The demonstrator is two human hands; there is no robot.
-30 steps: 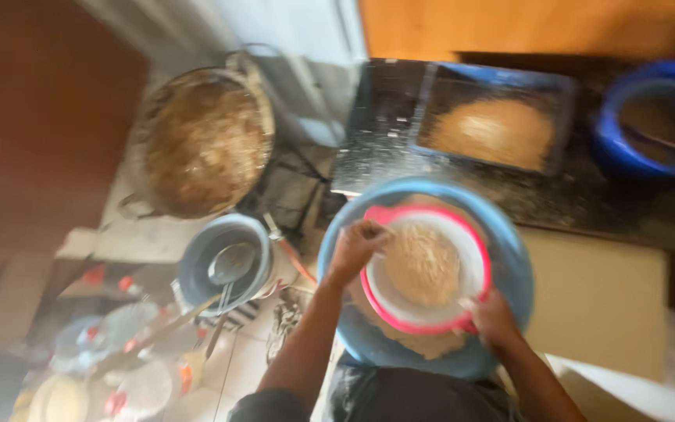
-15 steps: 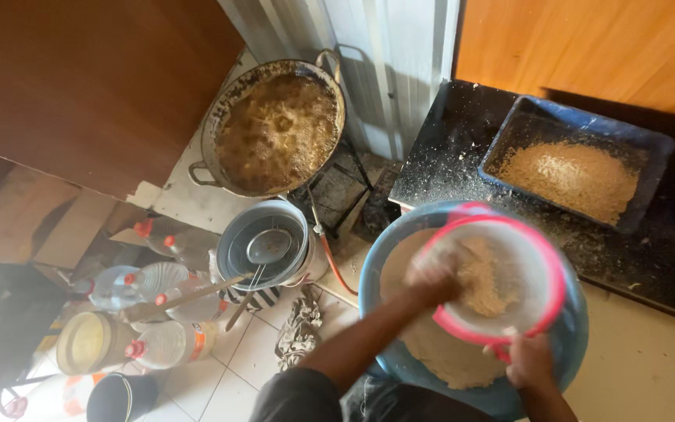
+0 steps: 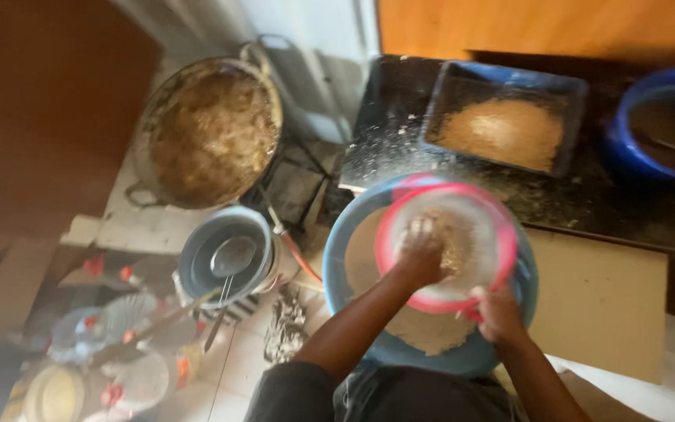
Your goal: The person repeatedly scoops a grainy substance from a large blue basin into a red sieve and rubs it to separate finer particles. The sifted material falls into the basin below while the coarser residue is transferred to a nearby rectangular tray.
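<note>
Both hands work at a round sieve (image 3: 447, 242) with a pink-red rim, which sits over a large blue basin (image 3: 345, 258). Left hand (image 3: 419, 254) is inside the sieve, fingers curled down onto the brown meal lying on the mesh; whether it grips any of it cannot be told because of blur. Right hand (image 3: 498, 312) is closed on the near rim of the sieve. Beneath the sieve, the basin holds a layer of pale tan flour (image 3: 423, 332). Basin and sieve stand at the near left corner of the dark counter (image 3: 587, 211), whose surface is dusted with spilled powder. Toward the far edge of the counter sits a blue rectangular tray (image 3: 564, 90) with a heap of tan meal, and at the far right corner a blue round bowl (image 3: 626, 148) with a utensil in it. Left of the counter, lower down, are a large metal pot (image 3: 146, 168) of brown mash and a grey bucket (image 3: 197, 273) holding a ladle (image 3: 232, 258).
</note>
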